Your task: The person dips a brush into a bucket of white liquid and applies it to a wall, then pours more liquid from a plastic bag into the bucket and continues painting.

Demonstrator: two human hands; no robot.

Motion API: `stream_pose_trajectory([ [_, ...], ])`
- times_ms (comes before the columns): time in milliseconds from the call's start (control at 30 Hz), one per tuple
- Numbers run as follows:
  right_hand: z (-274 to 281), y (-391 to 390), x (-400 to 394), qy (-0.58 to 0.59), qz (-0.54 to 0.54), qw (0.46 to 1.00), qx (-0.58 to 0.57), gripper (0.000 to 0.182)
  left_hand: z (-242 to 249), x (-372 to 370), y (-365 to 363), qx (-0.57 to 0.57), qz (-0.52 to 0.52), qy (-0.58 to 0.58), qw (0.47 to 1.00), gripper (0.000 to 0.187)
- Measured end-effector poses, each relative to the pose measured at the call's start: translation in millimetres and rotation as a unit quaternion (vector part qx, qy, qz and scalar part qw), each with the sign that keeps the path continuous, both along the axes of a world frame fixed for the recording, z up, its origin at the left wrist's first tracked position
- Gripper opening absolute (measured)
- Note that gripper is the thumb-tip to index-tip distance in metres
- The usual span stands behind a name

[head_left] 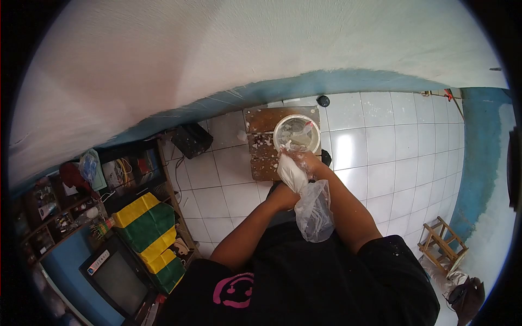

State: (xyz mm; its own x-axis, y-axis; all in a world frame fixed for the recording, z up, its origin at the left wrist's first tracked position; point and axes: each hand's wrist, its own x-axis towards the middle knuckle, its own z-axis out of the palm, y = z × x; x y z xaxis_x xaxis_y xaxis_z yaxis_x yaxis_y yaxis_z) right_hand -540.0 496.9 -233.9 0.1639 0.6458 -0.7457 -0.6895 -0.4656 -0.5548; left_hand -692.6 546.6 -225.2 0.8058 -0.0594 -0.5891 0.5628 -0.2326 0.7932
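So we've got both our left hand (pixel 286 196) and right hand (pixel 304 162) gripping a plastic bag of white stuff (pixel 293 173), bucket (pixel 278 135) just beyond them.

A television (pixel 117 274) stands beside a green-and-yellow cloth (pixel 149 233) near shelving (pixel 51 214).

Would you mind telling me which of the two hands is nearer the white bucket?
The right hand: it is just below the white bucket in the picture, while the left hand is farther back, beside the plastic bag.
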Motion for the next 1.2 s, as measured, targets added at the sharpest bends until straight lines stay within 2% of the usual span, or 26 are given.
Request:
stream_pose_trajectory([
  [200,-23.9,-5.1,-8.1,0.035,-0.059,0.991,0.119,0.046,-1.5,1.1,0.7,0.017,-0.027,0.005,0.999,0.038],
  [300,-16.5,-2.3,-3.8,-0.002,-0.016,0.999,0.045,0.041,-1.2,2.5,0.8,0.016,-0.029,0.012,0.999,0.038],
  [400,-26.5,-3.9,-7.8,0.066,-0.066,0.992,0.088,0.038,8.3,7.3,1.5,0.004,-0.032,0.01,0.999,0.037],
  [500,-13.9,-2.3,-4.0,0.075,-0.048,0.991,0.1,0.038,25.7,13.5,0.9,-0.011,-0.017,0.018,1.0,0.036],
  [600,-34.1,-5.3,-8.8,-0.015,0.002,0.998,0.069,0.043,29.4,13.5,1.7,-0.024,-0.018,0.044,0.999,0.034],
  [733,16.7,0.0,-0.5,0.038,0.005,0.999,0.014,0.054,26.0,9.1,-3.2,-0.076,0.012,0.07,0.995,0.032],
  [800,27.4,2.0,2.4,0.031,0.035,0.998,-0.042,0.058,14.1,3.1,-5.7,-0.027,-0.028,0.066,0.997,0.032],
  [900,32.4,2.9,0.5,0.057,0.012,0.998,-0.032,0.059,16.3,3.1,-6.1,-0.017,-0.032,0.062,0.997,0.033],
  [1100,12.7,2.4,-8.4,-0.006,0.028,0.999,-0.026,0.057,49.3,15.7,-0.1,-0.013,-0.027,0.088,0.996,0.036],
  [1200,16.6,5.7,-4.8,0.009,0.034,0.999,-0.033,0.06,40.1,12.2,-1.4,-0.026,-0.018,0.078,0.996,0.034],
])
